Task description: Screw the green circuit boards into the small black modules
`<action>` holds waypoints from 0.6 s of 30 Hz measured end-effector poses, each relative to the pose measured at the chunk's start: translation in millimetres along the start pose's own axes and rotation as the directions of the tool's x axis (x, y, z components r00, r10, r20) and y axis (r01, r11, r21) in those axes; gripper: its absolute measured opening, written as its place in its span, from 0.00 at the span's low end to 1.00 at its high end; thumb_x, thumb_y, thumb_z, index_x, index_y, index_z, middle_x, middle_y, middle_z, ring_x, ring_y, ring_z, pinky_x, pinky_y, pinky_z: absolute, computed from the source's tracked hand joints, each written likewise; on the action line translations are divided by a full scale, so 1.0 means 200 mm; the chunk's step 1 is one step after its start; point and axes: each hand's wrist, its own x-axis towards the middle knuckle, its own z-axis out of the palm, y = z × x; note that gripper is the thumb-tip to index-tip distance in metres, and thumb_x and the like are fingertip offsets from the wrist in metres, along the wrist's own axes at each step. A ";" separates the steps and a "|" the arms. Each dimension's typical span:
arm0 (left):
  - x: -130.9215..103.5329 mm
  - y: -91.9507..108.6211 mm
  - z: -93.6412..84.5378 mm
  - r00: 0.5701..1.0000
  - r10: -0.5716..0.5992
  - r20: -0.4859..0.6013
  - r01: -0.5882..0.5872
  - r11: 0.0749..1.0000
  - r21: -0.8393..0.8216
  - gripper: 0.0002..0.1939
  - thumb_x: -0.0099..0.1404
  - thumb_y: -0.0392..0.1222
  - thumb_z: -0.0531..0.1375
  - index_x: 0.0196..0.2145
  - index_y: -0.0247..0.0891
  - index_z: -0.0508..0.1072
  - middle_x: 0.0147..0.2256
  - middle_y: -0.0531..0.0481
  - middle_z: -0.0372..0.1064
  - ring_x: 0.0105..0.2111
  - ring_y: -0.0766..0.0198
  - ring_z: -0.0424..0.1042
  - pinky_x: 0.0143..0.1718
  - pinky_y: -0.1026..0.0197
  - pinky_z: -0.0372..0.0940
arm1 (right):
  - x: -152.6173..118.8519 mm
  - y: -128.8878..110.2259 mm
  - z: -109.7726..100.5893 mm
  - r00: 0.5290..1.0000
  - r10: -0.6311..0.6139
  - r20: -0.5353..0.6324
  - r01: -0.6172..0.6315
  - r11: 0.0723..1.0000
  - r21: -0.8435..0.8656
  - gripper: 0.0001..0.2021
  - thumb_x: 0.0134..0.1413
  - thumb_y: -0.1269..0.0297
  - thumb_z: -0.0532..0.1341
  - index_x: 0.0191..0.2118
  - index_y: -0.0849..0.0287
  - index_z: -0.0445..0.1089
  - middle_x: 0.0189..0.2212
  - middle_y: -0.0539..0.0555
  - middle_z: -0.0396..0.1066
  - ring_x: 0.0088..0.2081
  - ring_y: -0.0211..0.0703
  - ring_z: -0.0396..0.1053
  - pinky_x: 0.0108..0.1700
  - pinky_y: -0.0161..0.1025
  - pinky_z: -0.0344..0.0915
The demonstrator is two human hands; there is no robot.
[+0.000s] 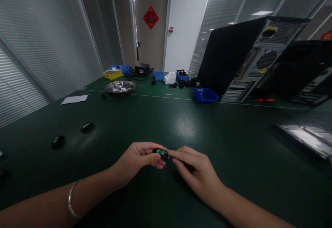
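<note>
My left hand [141, 157] pinches a small black device [161, 153] with a green face bearing white markings, between thumb and fingers. From the right, my right hand [194, 164] closes around a thin tool with a dark handle [188, 166]; its narrow tip [169, 155] meets or nearly meets the device's right end. Whether the tip goes into it, I cannot tell. The tool's exact kind is mostly hidden by my fingers. Two similar small black devices, one nearer [57, 141] and one farther [87, 127], lie on the green table to the left.
A metal bowl [120, 91] with small parts, a yellow bin [113, 74], a blue bin [205, 95] and white paper [74, 99] lie farther back. Computer cases [233, 55] stand at the back right. A flat framed panel [306, 138] lies at the right.
</note>
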 end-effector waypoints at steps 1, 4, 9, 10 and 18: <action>0.00 0.00 0.00 1.000 0.006 0.001 -0.006 1.000 0.000 0.12 0.59 0.39 0.68 0.42 0.36 0.80 0.36 0.47 0.79 0.34 0.64 0.76 0.39 0.62 0.70 | 0.00 0.00 0.00 1.000 0.000 -0.001 0.000 1.000 0.004 0.18 0.63 0.74 0.57 0.55 0.52 0.73 0.35 0.54 0.74 0.34 0.42 0.72 0.34 0.38 0.68; 0.00 0.00 0.00 1.000 0.007 -0.003 -0.007 1.000 -0.001 0.13 0.59 0.39 0.69 0.43 0.35 0.80 0.36 0.46 0.79 0.34 0.64 0.76 0.39 0.62 0.70 | 0.00 0.01 0.00 1.000 0.006 -0.002 -0.006 1.000 0.022 0.18 0.64 0.73 0.57 0.55 0.53 0.73 0.36 0.55 0.75 0.35 0.43 0.73 0.35 0.39 0.68; 0.00 0.00 0.00 1.000 -0.007 -0.019 0.007 1.000 -0.014 0.14 0.58 0.40 0.69 0.42 0.35 0.80 0.36 0.46 0.79 0.34 0.63 0.75 0.39 0.61 0.70 | 0.00 0.01 0.00 1.000 0.018 0.017 -0.019 0.998 0.059 0.17 0.64 0.72 0.57 0.55 0.53 0.73 0.36 0.55 0.75 0.35 0.43 0.72 0.36 0.39 0.68; 0.00 0.00 0.00 1.000 -0.008 -0.019 0.007 1.000 -0.016 0.14 0.58 0.39 0.69 0.42 0.35 0.80 0.36 0.46 0.79 0.34 0.63 0.75 0.39 0.61 0.70 | 0.01 0.01 0.00 1.000 0.019 0.022 -0.020 0.998 0.065 0.17 0.64 0.72 0.57 0.55 0.53 0.73 0.36 0.55 0.75 0.35 0.43 0.72 0.36 0.39 0.68; 0.00 0.00 0.01 1.000 0.012 -0.024 -0.013 1.000 -0.005 0.16 0.57 0.41 0.70 0.43 0.34 0.80 0.34 0.45 0.78 0.33 0.62 0.75 0.37 0.60 0.69 | 0.01 0.02 -0.02 1.000 0.015 0.026 -0.017 0.996 0.090 0.16 0.64 0.71 0.59 0.54 0.52 0.74 0.36 0.55 0.75 0.36 0.43 0.73 0.38 0.39 0.69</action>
